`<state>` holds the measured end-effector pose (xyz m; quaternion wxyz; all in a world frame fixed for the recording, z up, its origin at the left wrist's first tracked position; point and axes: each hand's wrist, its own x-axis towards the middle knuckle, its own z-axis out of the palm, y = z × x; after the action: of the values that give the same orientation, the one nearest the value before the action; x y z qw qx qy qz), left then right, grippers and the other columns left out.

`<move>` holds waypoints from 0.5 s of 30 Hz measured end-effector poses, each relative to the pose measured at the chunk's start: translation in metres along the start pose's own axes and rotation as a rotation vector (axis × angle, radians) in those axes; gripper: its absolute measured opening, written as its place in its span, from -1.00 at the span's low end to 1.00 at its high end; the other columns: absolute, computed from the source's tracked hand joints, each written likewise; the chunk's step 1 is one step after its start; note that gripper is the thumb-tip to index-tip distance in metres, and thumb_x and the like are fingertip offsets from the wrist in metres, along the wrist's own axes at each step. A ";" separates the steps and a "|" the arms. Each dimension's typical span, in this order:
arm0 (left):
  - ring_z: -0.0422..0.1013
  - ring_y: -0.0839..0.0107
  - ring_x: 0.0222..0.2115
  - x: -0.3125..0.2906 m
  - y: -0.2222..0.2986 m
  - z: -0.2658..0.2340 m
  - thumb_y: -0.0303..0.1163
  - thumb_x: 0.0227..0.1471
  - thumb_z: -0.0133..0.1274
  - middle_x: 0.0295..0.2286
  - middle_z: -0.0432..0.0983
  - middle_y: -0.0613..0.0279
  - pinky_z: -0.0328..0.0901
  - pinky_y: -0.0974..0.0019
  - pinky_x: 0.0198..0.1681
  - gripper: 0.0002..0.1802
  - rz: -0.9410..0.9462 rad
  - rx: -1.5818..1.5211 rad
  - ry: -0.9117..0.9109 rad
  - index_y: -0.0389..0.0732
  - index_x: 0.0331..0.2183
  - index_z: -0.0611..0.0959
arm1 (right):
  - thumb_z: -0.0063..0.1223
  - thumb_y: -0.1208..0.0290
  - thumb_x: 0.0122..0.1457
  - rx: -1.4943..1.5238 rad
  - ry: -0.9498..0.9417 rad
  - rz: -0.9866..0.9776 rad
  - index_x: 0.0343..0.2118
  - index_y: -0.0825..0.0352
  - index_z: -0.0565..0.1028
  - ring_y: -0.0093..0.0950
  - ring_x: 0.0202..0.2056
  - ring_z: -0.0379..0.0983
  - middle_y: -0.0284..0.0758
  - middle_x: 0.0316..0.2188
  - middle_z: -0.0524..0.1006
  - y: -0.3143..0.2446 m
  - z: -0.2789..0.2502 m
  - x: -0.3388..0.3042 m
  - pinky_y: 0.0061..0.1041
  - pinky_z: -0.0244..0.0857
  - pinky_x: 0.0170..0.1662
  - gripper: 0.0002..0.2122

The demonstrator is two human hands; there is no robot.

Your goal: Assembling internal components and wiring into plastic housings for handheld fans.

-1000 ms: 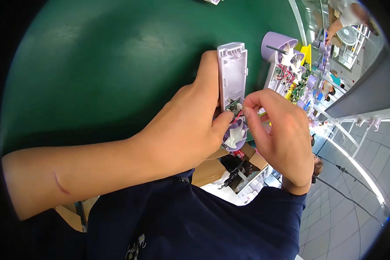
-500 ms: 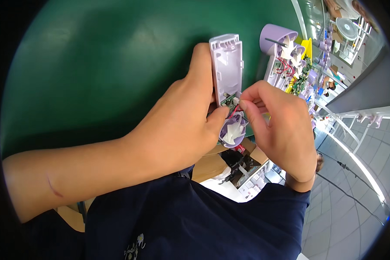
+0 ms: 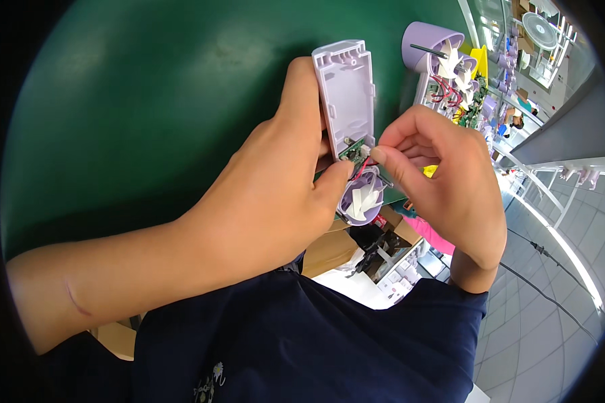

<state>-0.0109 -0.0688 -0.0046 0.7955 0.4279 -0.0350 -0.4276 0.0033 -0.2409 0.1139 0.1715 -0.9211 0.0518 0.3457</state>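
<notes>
My left hand [image 3: 275,168] is wrapped round the lavender half-shell [image 3: 346,94] of a small fan's handle, its open inside facing up. The thumb presses beside a small green circuit board [image 3: 351,156] at the shell's lower end. Below the board is the round lavender fan head [image 3: 349,209] with white blades [image 3: 366,200]. My right hand [image 3: 450,181] is closed in a pinch of thumb and forefinger at a small white wire plug [image 3: 366,150] by the board's edge. Red wire [image 3: 361,168] runs from there toward the fan head. The fingertips partly hide the plug.
On the green table [image 3: 148,101], more lavender fan parts [image 3: 423,40] with white blades and red wires lie at the far right. Beside them is a yellow bin [image 3: 480,60] with green boards. Cardboard boxes [image 3: 329,252] stand below the near edge.
The shell has shifted slightly left and up and turned to face me more, with my left hand. My right hand has opened its pose a little, its knuckles moving right, fingertips staying by the plug.
</notes>
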 end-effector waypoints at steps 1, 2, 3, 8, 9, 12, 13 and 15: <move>0.47 0.22 0.14 -0.001 0.000 0.000 -0.75 0.22 -0.02 0.09 0.46 -0.05 0.43 0.26 0.07 -0.18 0.018 0.004 0.006 -0.24 0.33 -0.07 | 0.25 0.67 0.18 0.005 0.002 0.000 -0.32 0.50 0.52 -0.56 -0.42 0.63 -0.30 -0.48 0.63 0.000 0.000 0.000 -0.58 0.52 -0.27 -0.90; 0.47 0.22 0.14 -0.001 0.001 0.000 -0.75 0.22 -0.02 0.09 0.46 -0.05 0.43 0.26 0.07 -0.18 0.014 0.006 0.006 -0.24 0.33 -0.07 | 0.25 0.67 0.18 -0.018 -0.003 -0.016 -0.32 0.50 0.52 -0.57 -0.43 0.61 -0.31 -0.48 0.62 0.000 0.000 -0.001 -0.59 0.52 -0.27 -0.90; 0.47 0.22 0.14 -0.002 0.001 0.000 -0.75 0.22 -0.02 0.08 0.47 -0.05 0.43 0.27 0.07 -0.18 0.014 0.004 0.006 -0.24 0.34 -0.07 | 0.25 0.66 0.19 -0.042 -0.008 -0.032 -0.33 0.49 0.51 -0.58 -0.43 0.60 -0.32 -0.49 0.61 0.000 0.000 -0.002 -0.60 0.51 -0.27 -0.90; 0.47 0.23 0.14 0.000 0.000 0.001 -0.75 0.22 -0.02 0.06 0.48 -0.04 0.43 0.28 0.06 -0.17 -0.006 -0.009 -0.011 -0.24 0.34 -0.07 | 0.24 0.65 0.20 -0.012 -0.025 -0.027 -0.34 0.49 0.51 -0.59 -0.41 0.59 -0.32 -0.49 0.60 0.004 -0.002 0.002 -0.59 0.49 -0.26 -0.90; 0.47 0.24 0.13 0.001 0.000 0.000 -0.74 0.22 -0.01 0.06 0.48 -0.04 0.43 0.28 0.06 -0.17 0.001 0.001 -0.003 -0.24 0.34 -0.07 | 0.24 0.64 0.21 0.039 -0.036 -0.014 -0.35 0.49 0.50 -0.58 -0.40 0.59 -0.31 -0.49 0.59 0.005 -0.003 0.004 -0.58 0.49 -0.26 -0.90; 0.48 0.26 0.11 0.002 0.001 0.000 -0.74 0.22 0.00 0.06 0.48 -0.04 0.43 0.29 0.05 -0.16 0.005 0.014 0.001 -0.24 0.34 -0.07 | 0.23 0.61 0.22 -0.016 -0.057 -0.033 -0.35 0.48 0.50 -0.56 -0.41 0.59 -0.30 -0.49 0.59 0.004 -0.006 0.004 -0.56 0.48 -0.27 -0.90; 0.48 0.27 0.09 0.002 0.003 0.000 -0.74 0.22 0.01 0.06 0.47 -0.03 0.43 0.30 0.04 -0.16 0.006 0.018 0.001 -0.23 0.34 -0.07 | 0.23 0.61 0.22 -0.014 -0.050 -0.029 -0.35 0.48 0.50 -0.56 -0.41 0.59 -0.30 -0.49 0.59 0.004 -0.008 0.005 -0.56 0.48 -0.27 -0.90; 0.48 0.29 0.08 0.001 0.007 0.002 -0.74 0.22 0.02 0.07 0.46 -0.03 0.42 0.31 0.03 -0.12 0.030 0.024 0.006 -0.23 0.35 -0.11 | 0.23 0.59 0.23 -0.063 -0.055 -0.071 -0.34 0.47 0.51 -0.54 -0.42 0.59 -0.29 -0.50 0.59 0.002 -0.012 0.005 -0.55 0.47 -0.29 -0.90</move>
<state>-0.0068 -0.0688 0.0008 0.7967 0.4380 -0.0440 -0.4141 0.0138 -0.2470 0.1183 0.1559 -0.9174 0.0032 0.3660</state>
